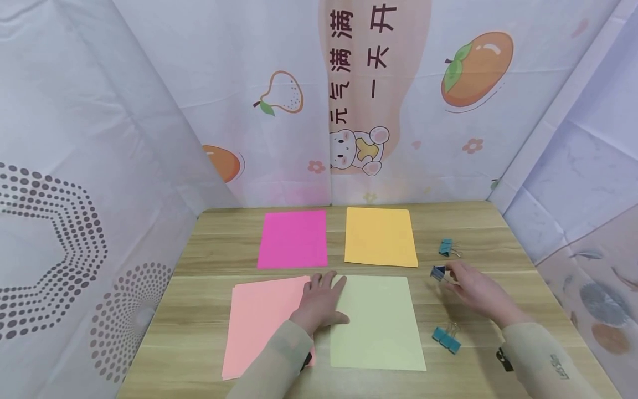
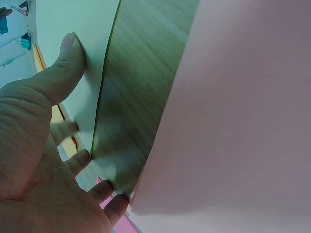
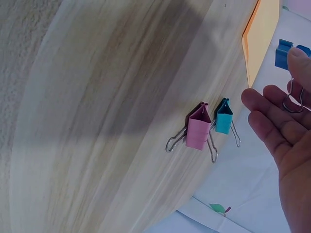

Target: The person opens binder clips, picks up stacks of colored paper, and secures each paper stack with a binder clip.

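My left hand (image 1: pixel 321 302), fingers spread, lies over the inner edges of a salmon-pink paper stack (image 1: pixel 264 321) and a pale green sheet (image 1: pixel 376 327). In the left wrist view its thumb (image 2: pixel 70 53) extends over the green paper. My right hand (image 1: pixel 476 291) pinches a blue binder clip (image 3: pixel 283 56) by its wire handle, right of the green sheet. A teal binder clip (image 1: pixel 446 247) lies behind that hand, and another teal clip (image 1: pixel 446 339) lies in front of it. The right wrist view also has a pink binder clip (image 3: pixel 197 131) on the table, hidden in the head view.
Magenta paper (image 1: pixel 293 241) and yellow-orange paper (image 1: pixel 381 238) lie side by side along the back of the wooden table (image 1: pixel 174 332). Printed white curtains (image 1: pixel 279 44) hang right behind the table and along both sides.
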`<state>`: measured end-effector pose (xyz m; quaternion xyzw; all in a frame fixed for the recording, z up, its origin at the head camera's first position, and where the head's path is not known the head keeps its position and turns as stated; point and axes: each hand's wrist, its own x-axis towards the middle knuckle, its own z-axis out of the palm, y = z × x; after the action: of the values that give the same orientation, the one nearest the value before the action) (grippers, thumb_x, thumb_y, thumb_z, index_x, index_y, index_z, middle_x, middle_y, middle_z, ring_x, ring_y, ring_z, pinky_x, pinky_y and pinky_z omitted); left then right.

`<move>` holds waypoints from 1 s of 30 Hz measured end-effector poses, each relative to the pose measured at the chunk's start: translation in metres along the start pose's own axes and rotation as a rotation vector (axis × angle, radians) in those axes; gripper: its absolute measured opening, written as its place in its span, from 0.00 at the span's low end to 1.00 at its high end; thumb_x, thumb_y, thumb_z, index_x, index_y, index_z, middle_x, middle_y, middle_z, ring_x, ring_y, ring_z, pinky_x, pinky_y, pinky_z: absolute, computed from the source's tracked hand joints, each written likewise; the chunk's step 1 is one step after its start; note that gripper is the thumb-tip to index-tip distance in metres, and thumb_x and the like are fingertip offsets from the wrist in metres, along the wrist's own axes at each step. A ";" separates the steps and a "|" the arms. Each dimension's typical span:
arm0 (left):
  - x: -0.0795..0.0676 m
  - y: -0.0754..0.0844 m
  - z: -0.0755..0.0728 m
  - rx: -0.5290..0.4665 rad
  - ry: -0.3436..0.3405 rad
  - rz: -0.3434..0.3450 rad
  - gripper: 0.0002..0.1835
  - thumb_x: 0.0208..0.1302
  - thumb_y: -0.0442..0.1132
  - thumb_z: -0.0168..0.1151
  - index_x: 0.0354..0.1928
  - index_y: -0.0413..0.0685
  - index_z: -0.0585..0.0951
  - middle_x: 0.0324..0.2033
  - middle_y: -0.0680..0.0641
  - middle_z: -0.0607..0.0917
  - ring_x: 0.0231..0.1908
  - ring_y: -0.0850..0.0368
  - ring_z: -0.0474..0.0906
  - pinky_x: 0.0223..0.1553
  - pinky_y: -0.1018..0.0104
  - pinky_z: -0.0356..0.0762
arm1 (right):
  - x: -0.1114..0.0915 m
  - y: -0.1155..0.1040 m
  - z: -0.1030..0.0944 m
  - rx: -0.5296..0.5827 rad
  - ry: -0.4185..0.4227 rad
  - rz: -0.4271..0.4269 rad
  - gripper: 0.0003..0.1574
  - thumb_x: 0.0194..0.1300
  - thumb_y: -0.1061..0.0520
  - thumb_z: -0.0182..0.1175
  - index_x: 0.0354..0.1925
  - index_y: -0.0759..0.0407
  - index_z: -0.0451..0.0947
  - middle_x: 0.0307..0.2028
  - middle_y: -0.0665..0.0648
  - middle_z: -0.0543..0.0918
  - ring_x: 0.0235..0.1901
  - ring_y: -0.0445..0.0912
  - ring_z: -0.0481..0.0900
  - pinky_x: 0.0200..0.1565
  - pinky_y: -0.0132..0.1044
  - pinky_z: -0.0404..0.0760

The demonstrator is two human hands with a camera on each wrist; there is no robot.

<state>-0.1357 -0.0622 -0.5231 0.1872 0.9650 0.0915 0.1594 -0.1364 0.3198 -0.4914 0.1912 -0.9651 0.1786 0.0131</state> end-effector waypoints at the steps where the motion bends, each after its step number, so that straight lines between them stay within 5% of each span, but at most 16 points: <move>1: 0.000 0.000 0.000 -0.001 0.002 -0.002 0.54 0.55 0.65 0.74 0.80 0.56 0.60 0.76 0.45 0.59 0.73 0.36 0.55 0.69 0.42 0.59 | 0.000 0.000 0.000 0.001 -0.002 0.008 0.22 0.68 0.57 0.67 0.53 0.67 0.73 0.42 0.65 0.83 0.41 0.60 0.84 0.42 0.59 0.84; 10: -0.001 0.002 -0.002 -0.015 0.008 -0.019 0.58 0.53 0.65 0.75 0.80 0.50 0.58 0.76 0.45 0.60 0.73 0.36 0.55 0.70 0.42 0.59 | -0.002 -0.001 0.005 -0.046 0.002 0.056 0.24 0.69 0.55 0.67 0.55 0.67 0.71 0.41 0.63 0.84 0.42 0.59 0.84 0.49 0.63 0.79; 19: 0.001 0.001 0.000 0.002 0.016 -0.018 0.58 0.53 0.66 0.75 0.80 0.50 0.59 0.76 0.45 0.60 0.73 0.37 0.56 0.69 0.42 0.60 | -0.004 -0.001 0.008 -0.098 0.102 -0.050 0.22 0.65 0.59 0.70 0.50 0.62 0.70 0.29 0.48 0.78 0.30 0.46 0.78 0.41 0.56 0.80; 30: 0.003 -0.001 0.001 -0.002 0.001 -0.022 0.59 0.53 0.65 0.76 0.80 0.50 0.58 0.76 0.46 0.59 0.73 0.37 0.55 0.70 0.42 0.59 | -0.005 -0.003 0.010 -0.101 0.135 -0.062 0.19 0.63 0.59 0.72 0.46 0.59 0.74 0.29 0.48 0.79 0.35 0.53 0.81 0.39 0.57 0.80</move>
<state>-0.1383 -0.0616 -0.5247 0.1763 0.9670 0.0907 0.1600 -0.1302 0.3159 -0.5005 0.2077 -0.9634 0.1416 0.0933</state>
